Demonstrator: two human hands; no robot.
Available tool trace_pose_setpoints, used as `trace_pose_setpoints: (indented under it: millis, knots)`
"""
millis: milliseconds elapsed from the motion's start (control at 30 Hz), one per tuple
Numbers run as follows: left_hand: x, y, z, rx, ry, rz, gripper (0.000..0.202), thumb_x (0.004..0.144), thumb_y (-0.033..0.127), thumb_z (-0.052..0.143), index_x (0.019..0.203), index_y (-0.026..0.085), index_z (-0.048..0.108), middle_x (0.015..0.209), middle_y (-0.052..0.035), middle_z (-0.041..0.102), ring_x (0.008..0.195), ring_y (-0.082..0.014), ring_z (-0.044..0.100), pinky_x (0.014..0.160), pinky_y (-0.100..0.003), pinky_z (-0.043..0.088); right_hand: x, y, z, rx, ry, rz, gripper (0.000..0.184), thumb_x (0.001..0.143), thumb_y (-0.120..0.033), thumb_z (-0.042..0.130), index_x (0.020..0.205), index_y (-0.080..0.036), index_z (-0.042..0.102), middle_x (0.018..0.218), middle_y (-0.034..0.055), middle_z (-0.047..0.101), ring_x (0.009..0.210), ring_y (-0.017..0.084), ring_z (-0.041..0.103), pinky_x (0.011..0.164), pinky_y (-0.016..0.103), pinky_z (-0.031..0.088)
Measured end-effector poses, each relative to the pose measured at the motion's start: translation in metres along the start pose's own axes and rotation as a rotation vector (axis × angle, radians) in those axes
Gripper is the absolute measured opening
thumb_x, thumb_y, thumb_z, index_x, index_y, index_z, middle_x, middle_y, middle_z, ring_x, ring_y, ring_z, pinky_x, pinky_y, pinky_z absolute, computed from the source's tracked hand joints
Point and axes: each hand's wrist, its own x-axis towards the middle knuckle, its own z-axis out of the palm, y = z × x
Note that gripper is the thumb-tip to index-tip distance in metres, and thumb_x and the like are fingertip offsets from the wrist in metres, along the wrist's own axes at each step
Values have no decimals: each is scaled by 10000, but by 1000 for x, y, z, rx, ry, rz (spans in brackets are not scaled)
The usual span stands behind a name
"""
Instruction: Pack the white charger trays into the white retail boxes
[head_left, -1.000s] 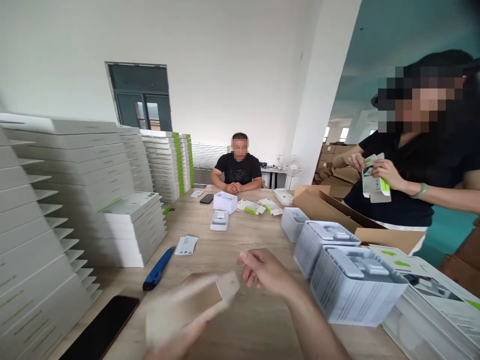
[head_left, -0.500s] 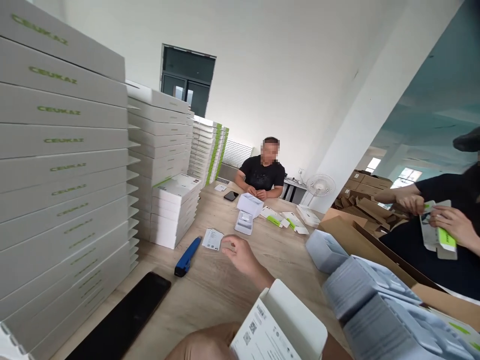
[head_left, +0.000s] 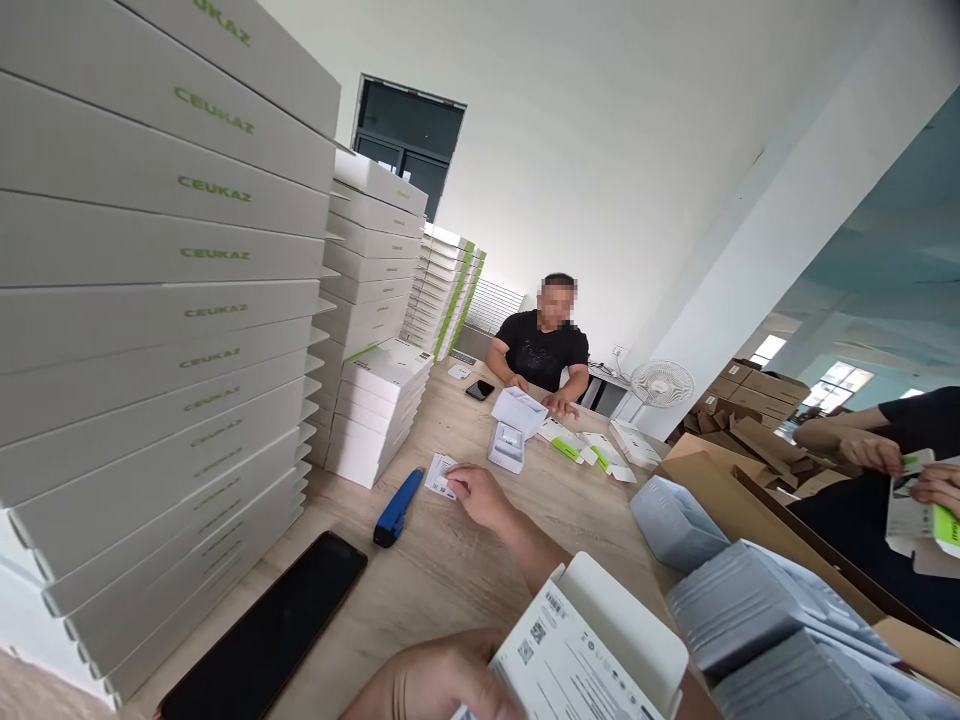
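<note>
At the bottom, my left hand grips a white printed carton with its end flap standing open toward me. Small print, a barcode and QR codes cover its visible face. My right arm passes behind the carton, and my right hand is at a small fanned pile of white printed cards. Its thumb and fingertips are pinched at the pile's right edge, partly covering it. Left of the cards lies a blue utility knife. A black phone rests nearer to me.
Tall stacks of white boxes stand along the left. Grey moulded trays and a large cardboard box line the right. Across the table, a person sits behind an open white box. Another person at right handles a carton.
My right hand has moved onto the cards, its fingertips closing at their edge. The cards have fanned slightly. The view has swung left; my left hand still grips the carton.
</note>
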Motion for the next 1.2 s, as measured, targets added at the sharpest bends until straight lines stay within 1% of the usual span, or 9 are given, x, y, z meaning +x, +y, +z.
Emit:
trace_pose_setpoints:
  millis: [100,200,300,400,633,767,867,967,1200]
  knots:
    - [6,5,-2,19,79,64,365,847,371,670,1147,170,618,1086,-89,688,904,-220,667,756,-391,568,3,1,-25,6,162,60,240,883,-323,554,750,-193,705,777,50,691,747,207,596,748,322,460]
    - [10,14,-2,48,155,121,394,675,267,738,1039,126,685,910,-111,742,724,-229,687,617,-331,542,-4,0,-78,25,362,133,372,922,-444,438,826,-169,670,684,36,608,632,184,516,625,294,420]
    - [13,21,0,89,218,142,322,637,228,688,928,94,717,775,-111,748,661,-226,690,618,-318,540,-29,-13,-137,34,491,163,439,933,-517,390,870,-161,638,613,-3,502,560,157,425,540,264,350]
    - [16,23,1,145,227,139,279,686,254,661,905,96,729,752,-115,748,693,-230,699,652,-325,548,-67,-34,-168,19,507,156,443,939,-536,400,882,-165,636,589,-21,451,545,144,373,521,256,309]
    - [26,25,-7,247,169,136,393,614,276,724,956,82,731,813,-134,754,705,-239,695,647,-303,523,-127,-51,-146,-54,153,147,449,924,-539,488,729,-178,671,638,-4,571,613,145,513,590,249,404]
    - [25,28,-12,256,170,146,355,630,260,697,940,89,733,787,-125,752,707,-251,696,672,-327,525,-100,-4,-136,-174,144,254,539,994,-498,301,949,-139,700,693,27,620,662,168,583,643,276,468]
    - [25,30,-14,247,168,160,320,637,265,685,903,96,738,757,-112,749,695,-244,699,677,-317,520,-63,37,-122,-292,157,300,393,968,-400,433,1131,-119,654,1019,107,676,939,218,627,858,345,489]
    - [26,31,-15,225,169,158,312,616,270,680,867,94,740,737,-122,741,710,-274,703,679,-356,536,-31,65,-102,-408,128,320,384,913,-328,587,1254,-152,580,1337,129,551,1231,277,510,1037,470,400]
    - [24,28,-16,172,226,175,278,567,219,679,805,81,724,699,-125,728,625,-257,689,602,-339,538,-30,61,-88,-583,55,194,150,887,-211,584,896,-160,725,1337,146,571,1336,322,382,1061,488,332]
